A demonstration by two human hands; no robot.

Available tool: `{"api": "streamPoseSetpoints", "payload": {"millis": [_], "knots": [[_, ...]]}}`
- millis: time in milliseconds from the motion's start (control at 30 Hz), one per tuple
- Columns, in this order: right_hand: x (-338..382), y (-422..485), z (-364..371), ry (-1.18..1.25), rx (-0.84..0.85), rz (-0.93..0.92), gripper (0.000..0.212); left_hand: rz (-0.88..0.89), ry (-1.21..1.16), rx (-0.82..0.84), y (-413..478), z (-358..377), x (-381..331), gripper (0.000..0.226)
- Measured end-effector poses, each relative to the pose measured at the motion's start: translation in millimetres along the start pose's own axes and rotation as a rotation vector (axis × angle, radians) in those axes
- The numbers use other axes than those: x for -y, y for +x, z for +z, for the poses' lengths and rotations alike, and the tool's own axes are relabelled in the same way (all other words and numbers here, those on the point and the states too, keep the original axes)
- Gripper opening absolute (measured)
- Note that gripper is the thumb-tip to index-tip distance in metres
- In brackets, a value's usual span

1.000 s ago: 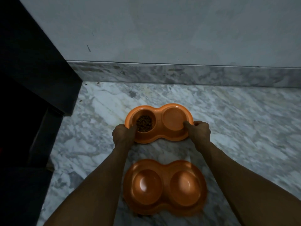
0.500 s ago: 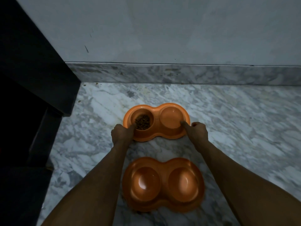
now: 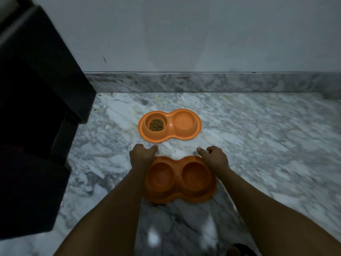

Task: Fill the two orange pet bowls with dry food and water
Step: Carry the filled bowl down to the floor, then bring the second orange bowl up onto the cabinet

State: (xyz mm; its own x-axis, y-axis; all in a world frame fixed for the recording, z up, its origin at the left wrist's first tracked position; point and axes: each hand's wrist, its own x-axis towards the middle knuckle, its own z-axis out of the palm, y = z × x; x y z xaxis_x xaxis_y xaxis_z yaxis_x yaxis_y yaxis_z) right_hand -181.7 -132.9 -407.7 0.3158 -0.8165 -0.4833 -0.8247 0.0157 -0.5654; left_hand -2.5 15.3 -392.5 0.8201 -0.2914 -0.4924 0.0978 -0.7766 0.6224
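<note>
In dim light the cabinet [image 3: 36,111] is lost in shadow; glare is seen on the floor [image 3: 153,237]; the near bowl [image 3: 180,179] is blurred.

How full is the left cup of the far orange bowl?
Partly full: dry food covers the bottom of the left cup of the far bowl, well below its rim.
</note>
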Motion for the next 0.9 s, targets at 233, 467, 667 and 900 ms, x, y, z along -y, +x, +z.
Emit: {"api": "streamPoseSetpoints", "payload": {"millis": [233,467,667,900], "knots": [[-29.3,-36.9,4.4,-0.032,0.005,0.060,0.068,-0.144,0.015,0.006,-40.2,2.8,39.0,0.074],[-46.9,-54.0,22.5,-0.069,0.067,0.113,0.062,-0.264,0.048,0.084,-57.9,12.3,71.0,0.071],[-54.0,-57.4,20.7,-0.032,0.026,0.100,0.056,-0.256,0.021,0.070,-56.8,7.9,76.2,0.056],[-34.3,-49.8,20.5,0.088,-0.072,0.090,0.049,-0.309,-0.082,-0.035,-44.2,7.2,58.5,0.065]]}}
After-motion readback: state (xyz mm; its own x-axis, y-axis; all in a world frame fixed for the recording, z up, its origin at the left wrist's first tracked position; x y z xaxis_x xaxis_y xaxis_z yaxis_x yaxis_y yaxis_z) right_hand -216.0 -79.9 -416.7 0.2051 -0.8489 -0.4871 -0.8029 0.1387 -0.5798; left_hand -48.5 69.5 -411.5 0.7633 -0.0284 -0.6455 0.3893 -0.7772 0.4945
